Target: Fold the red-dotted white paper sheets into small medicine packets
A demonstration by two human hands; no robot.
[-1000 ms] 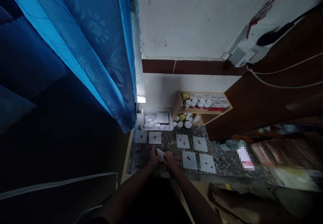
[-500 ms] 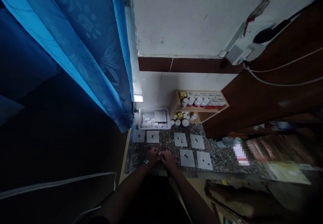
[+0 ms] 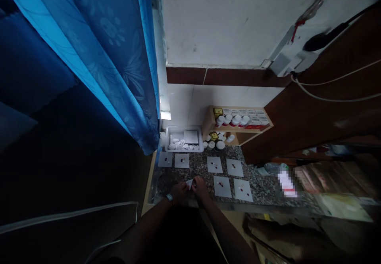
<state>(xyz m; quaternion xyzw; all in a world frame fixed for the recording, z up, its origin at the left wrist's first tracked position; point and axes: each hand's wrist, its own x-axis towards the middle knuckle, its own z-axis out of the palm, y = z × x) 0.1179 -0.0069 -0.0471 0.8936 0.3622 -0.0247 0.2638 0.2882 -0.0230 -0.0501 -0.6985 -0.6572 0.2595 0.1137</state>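
Note:
Between my two hands, near the counter's front edge, is a small folded white paper packet (image 3: 189, 183). My left hand (image 3: 179, 191), with a watch at the wrist, is closed on its left side. My right hand (image 3: 200, 187) pinches it from the right. Several flat white paper squares lie around, each bearing a few pills: one paper square (image 3: 181, 161) beyond my left hand, and another paper square (image 3: 222, 187) to the right of my right hand. What is inside the packet is hidden.
At the back stands a white plastic tray (image 3: 185, 150) with folded packets and a stack of paper. Right of it, a wooden shelf (image 3: 238, 130) holds white-capped bottles and boxes. A blue curtain (image 3: 119, 66) hangs left. A clear bottle (image 3: 272, 168) lies right.
The paper between my hands shows more clearly now. My left hand has shifted slightly toward me and its grip has changed. The whole view has moved a little.

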